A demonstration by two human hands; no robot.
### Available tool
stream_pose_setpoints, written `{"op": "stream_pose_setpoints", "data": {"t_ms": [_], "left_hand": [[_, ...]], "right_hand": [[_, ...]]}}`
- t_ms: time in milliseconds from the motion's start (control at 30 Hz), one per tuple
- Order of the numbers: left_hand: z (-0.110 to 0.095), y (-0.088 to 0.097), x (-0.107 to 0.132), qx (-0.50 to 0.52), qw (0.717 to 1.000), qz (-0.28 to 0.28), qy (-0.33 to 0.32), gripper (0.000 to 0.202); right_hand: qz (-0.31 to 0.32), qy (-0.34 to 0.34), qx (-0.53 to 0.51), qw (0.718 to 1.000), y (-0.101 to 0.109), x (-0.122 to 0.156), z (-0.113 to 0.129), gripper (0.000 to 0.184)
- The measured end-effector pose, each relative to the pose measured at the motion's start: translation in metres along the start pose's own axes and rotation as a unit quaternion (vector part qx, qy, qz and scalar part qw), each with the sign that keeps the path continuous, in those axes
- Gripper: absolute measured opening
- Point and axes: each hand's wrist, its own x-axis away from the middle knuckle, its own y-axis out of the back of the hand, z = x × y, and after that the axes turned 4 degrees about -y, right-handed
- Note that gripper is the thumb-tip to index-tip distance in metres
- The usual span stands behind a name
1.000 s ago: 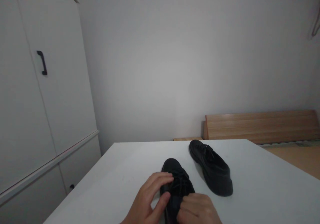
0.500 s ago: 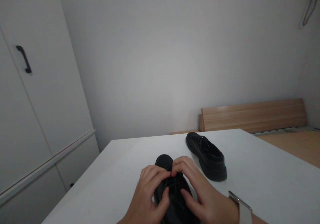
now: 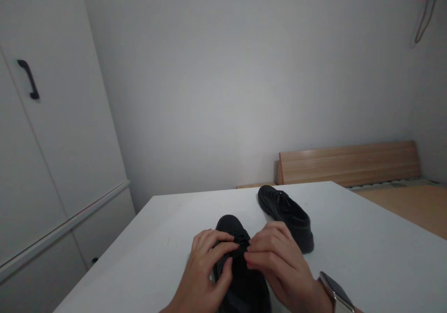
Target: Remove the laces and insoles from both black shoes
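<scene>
A black lace-up shoe point(image 3: 230, 224) lies on the white table point(image 3: 366, 252), toe pointing away from me. My left hand point(image 3: 204, 268) rests on its left side, with fingertips pinching the laces near the tongue. From the right, my right hand point(image 3: 275, 257) meets it, fingers closed on the same laces. A watch point(image 3: 337, 292) sits on that wrist. The second black shoe point(image 3: 284, 215) lies further back and to the right, untouched.
A white wardrobe point(image 3: 52, 140) with a black handle point(image 3: 28, 79) stands to the left of the table. Behind the table is a grey wall, with a wooden bed frame point(image 3: 349, 164) low at the right. A cord hangs at the top right.
My right hand came forward from the shoe's heel side to the laces and now pinches them opposite the left hand. The view shifted slightly, and the watch came into sight.
</scene>
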Motion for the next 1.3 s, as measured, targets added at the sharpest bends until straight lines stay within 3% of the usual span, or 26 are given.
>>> {"op": "stream_pose_setpoints", "data": {"t_ms": [67,133,233,333,467,533,633,767,1000,1167,1300], "left_hand": [[-0.001,0.000,0.000,0.038,0.999,0.007,0.027,0.020],[-0.002,0.002,0.000,0.100,0.993,0.013,0.064,0.013],[0.000,0.009,-0.002,0.228,0.969,0.032,0.094,0.038],[0.004,0.016,-0.006,0.305,0.947,0.011,0.103,0.061],[0.012,0.020,-0.011,0.258,0.956,-0.026,0.139,0.043],[0.014,0.019,-0.011,0.221,0.965,0.007,0.142,0.032],[0.014,0.017,-0.011,0.203,0.964,0.055,0.163,0.024],[0.011,0.015,-0.011,0.202,0.962,0.057,0.175,0.019],[0.012,0.013,-0.013,0.194,0.965,0.004,0.177,0.014],[0.010,0.014,-0.015,0.303,0.925,0.018,0.228,0.023],[0.012,0.014,-0.015,0.380,0.887,0.013,0.264,0.032]], "right_hand": [[-0.016,0.036,-0.004,0.999,0.007,0.000,0.005,0.020],[-0.016,0.023,-0.022,0.999,0.010,0.002,0.006,0.023],[-0.031,-0.083,-0.065,0.994,0.009,0.004,0.000,0.026],[-0.044,-0.196,-0.101,0.974,0.003,0.001,-0.012,0.023],[0.079,-0.276,-0.134,0.948,0.000,-0.002,-0.025,0.025],[0.138,-0.302,-0.166,0.928,0.000,-0.002,-0.031,0.027],[0.164,-0.351,-0.231,0.893,-0.001,0.001,-0.036,0.030],[0.149,-0.394,-0.290,0.859,-0.007,0.005,-0.037,0.033],[0.088,-0.397,-0.297,0.864,-0.015,0.006,-0.029,0.033],[0.069,-0.423,-0.349,0.833,-0.016,0.002,-0.028,0.035],[0.047,-0.433,-0.360,0.825,-0.013,-0.001,-0.027,0.037]]}}
